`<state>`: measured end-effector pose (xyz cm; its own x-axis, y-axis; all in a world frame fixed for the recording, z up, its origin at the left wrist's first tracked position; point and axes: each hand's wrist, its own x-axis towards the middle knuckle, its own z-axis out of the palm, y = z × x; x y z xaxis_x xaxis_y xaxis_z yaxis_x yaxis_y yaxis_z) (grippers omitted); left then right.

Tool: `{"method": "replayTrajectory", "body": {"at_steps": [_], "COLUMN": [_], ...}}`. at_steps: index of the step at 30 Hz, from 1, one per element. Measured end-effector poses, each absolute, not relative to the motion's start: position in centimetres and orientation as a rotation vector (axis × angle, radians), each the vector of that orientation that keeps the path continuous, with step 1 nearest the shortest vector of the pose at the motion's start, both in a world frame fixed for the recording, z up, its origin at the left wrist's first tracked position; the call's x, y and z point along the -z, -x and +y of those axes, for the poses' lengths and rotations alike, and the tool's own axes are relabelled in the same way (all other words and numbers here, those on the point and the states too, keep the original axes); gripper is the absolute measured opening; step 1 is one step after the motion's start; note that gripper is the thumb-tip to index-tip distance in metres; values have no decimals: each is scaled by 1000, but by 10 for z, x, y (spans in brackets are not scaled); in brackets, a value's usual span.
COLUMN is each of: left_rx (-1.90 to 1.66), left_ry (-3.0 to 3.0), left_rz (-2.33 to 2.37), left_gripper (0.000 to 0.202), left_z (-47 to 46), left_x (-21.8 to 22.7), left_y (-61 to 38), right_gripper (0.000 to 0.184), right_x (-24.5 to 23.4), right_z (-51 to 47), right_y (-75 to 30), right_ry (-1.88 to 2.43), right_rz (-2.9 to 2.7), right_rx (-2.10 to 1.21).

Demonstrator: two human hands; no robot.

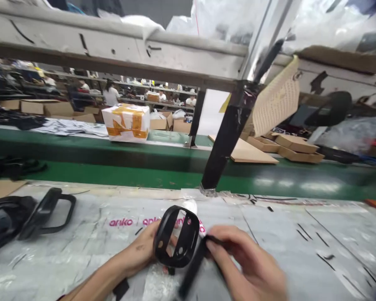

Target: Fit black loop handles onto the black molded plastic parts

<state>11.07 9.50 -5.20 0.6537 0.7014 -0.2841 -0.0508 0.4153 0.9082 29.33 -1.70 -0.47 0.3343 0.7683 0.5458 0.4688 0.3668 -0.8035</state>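
Note:
My left hand (pixel 142 248) holds a black plastic ring-shaped frame (pixel 176 236) upright, low at the middle of the view. My right hand (pixel 244 257) grips a black strap or handle piece (pixel 192 267) that runs down from the frame's right side. Both hands are over a worktable covered in clear plastic printed with pink "anko" lettering (pixel 121 222). A small white item (pixel 190 205) lies just behind the frame.
More black plastic parts (pixel 47 211) lie at the left of the table. A green conveyor belt (pixel 128 173) runs behind, carrying a white taped box (pixel 126 122) and flat cardboard boxes (pixel 296 147). A black post (pixel 225 138) stands ahead. People work far behind.

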Motion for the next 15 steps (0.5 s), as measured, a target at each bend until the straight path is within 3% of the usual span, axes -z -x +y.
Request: {"method": "replayTrajectory", "body": {"at_steps": [3,6,9,15], "left_rx": [-561,-547,-542,-558], "left_ry": [-951,-854,-736,-715], "left_rz": [689,645,555,442], "left_gripper": [49,49,44,31], "left_z": [95,99,104,103], "left_x": [53,63,69,60], "left_y": [-111,-111,-110,-111], "right_gripper": [14,11,3,17], "right_x": [4,19,38,52], "right_z": [40,69,76,75], "right_y": [-273,-275,-276,-267], "right_ry": [1163,1228,1265,1235], "right_rz": [-1675,-1713,-1543,-1197], "right_rx": [-94,55,-197,-513]}}
